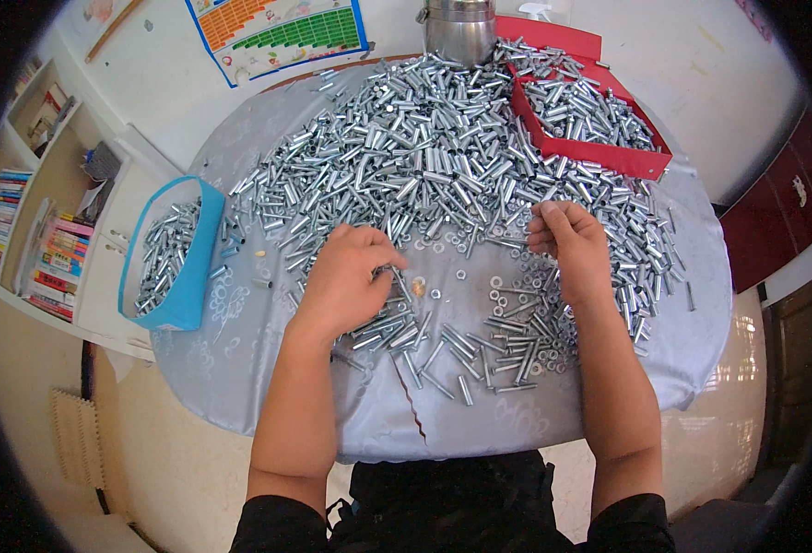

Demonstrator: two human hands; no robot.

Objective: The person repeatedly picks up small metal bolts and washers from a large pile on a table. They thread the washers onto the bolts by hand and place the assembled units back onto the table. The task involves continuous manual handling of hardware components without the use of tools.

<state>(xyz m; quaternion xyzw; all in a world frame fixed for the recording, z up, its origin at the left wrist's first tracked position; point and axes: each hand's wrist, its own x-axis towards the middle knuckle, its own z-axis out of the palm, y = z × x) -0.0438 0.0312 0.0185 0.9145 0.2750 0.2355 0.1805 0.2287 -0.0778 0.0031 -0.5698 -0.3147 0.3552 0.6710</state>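
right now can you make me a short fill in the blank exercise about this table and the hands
1. The left hand pinches a small metal ____ from the pile.
2. The tray of metal sleeves at the far right of the table is ____ in colour.
3. The blue bin of sleeves sits on the person's ____ side.
4. Small washers and nuts lie on the cloth between the left hand and the ____ hand.

Missing words: sleeve; red; left; right

silver metal sleeves point(424, 147), red tray point(600, 152), blue bin point(194, 276), grey patterned tablecloth point(240, 369)
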